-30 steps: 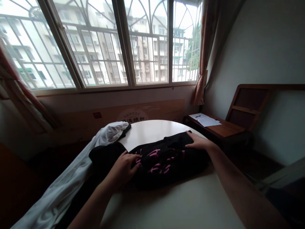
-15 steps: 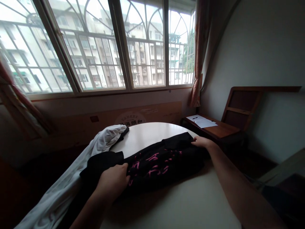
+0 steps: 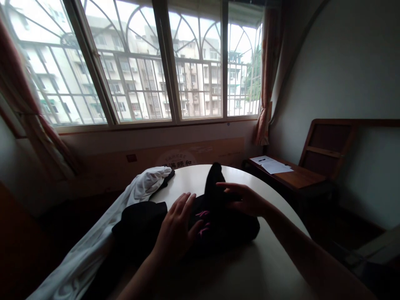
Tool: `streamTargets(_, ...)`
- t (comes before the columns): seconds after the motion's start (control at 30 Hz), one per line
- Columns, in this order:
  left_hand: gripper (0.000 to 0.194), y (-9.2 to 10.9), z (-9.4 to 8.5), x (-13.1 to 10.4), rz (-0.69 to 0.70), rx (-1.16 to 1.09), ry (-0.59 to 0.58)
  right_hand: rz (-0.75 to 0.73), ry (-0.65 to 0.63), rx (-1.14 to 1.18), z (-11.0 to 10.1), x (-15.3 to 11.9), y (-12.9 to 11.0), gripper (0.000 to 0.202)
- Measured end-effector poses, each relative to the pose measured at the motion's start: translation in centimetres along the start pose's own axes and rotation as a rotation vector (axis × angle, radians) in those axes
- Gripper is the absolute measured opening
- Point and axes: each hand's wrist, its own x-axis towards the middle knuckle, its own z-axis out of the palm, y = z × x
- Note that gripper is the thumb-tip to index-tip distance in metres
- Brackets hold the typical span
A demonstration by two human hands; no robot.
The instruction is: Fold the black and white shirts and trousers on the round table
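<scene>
A black garment (image 3: 242,231), perhaps a T-shirt, lies on the round white table (image 3: 275,200) with its right part doubled over to the left. Only a little of its pink lettering shows. Fingers stretched and thumb apart, my left hand (image 3: 176,227) rests at the left of the lettering. My right hand (image 3: 248,200) is over the folded part, its forefinger extended and the fingers apart, touching the cloth. A dark flap of the fabric stands up beyond the fingertips. More black cloth (image 3: 140,221) lies left of my left hand.
White cloth (image 3: 146,183) hangs over the table's left edge. To the right stands a wooden chair (image 3: 303,177) with papers (image 3: 275,166) and a pen on its seat. Beyond the table, a cardboard panel (image 3: 218,156) leans below the barred window (image 3: 200,83).
My right hand has carried the garment's right end leftward over the rest and loosened its grasp. My left hand has gone from gripping the cloth to lying open on it.
</scene>
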Motion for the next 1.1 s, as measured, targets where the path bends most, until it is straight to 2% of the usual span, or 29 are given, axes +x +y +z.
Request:
streamTargets(0.07, 0.075, 0.1, 0.1, -0.2, 0.079, 0.013, 0.048, -0.096, -0.183, -0.03, 2.1, -0.1, -2.0, 0.071)
streamTargets(0.13, 0.07, 0.1, -0.1, -0.3, 0.186, 0.01, 0.104, -0.18, -0.351, -0.016, 3.3, -0.4, -3.4, 0.081)
streamTargets(0.17, 0.066, 0.1, -0.2, -0.4, 0.224, 0.004, 0.139, -0.21, -0.396, -0.017, 3.6, -0.5, -3.8, 0.085)
streamTargets(0.23, 0.06, 0.1, -0.5, -0.3, 0.243, 0.005, 0.21, -0.231, -0.407, -0.031, 3.5, -0.5, -3.8, 0.088)
streamTargets(0.3, 0.059, 0.1, -0.9, -0.2, 0.24, 0.028, 0.234, -0.212, -0.371, -0.002, 3.0, -0.3, -3.2, 0.084)
streamTargets(0.37, 0.055, 0.3, -1.2, 0.0, 0.271, 0.043, 0.167, -0.165, -0.348, 0.11, 2.3, -0.1, -2.2, 0.079)
streamTargets(0.43, 0.039, 0.4, -1.5, 0.1, 0.272, 0.049, 0.038, -0.09, -0.321, 0.258, 1.6, 0.0, -1.3, 0.068)
streamTargets(0.53, 0.029, 0.4, -1.8, 0.4, 0.123, -0.014, -0.121, 0.0, -0.281, 0.375, 0.4, -0.1, -0.2, 0.052)
streamTargets(0.6, 0.025, 0.0, -2.1, 0.6, -0.059, -0.113, -0.158, 0.031, -0.305, 0.326, -0.6, -0.3, 0.2, 0.054)
streamTargets(0.73, 0.019, -1.7, -2.4, 0.7, -0.464, -0.206, -0.192, 0.093, -0.452, 0.071, -1.0, -0.6, 0.4, 0.097)
streamTargets(0.8, 0.025, -2.6, -2.3, 0.5, -0.553, -0.212, -0.208, 0.072, -0.502, -0.044, -0.2, -0.6, 0.4, 0.113)
streamTargets(0.87, 0.035, -3.3, -2.0, 0.3, -0.53, -0.249, -0.188, 0.038, -0.531, -0.134, 1.1, -0.6, 0.2, 0.12)
streamTargets(0.93, 0.042, -3.6, -1.8, 0.1, -0.425, -0.304, -0.163, 0.024, -0.53, -0.205, 2.2, -0.5, 0.1, 0.113)
streamTargets(0.97, 0.043, -3.6, -1.8, 0.0, -0.348, -0.329, -0.169, 0.023, -0.513, -0.232, 2.5, -0.4, 0.1, 0.102)
streamTargets(1.1, 0.042, -2.8, -2.2, 0.1, -0.054, -0.418, -0.292, 0.032, -0.328, -0.161, 2.3, 0.0, 0.7, 0.037)
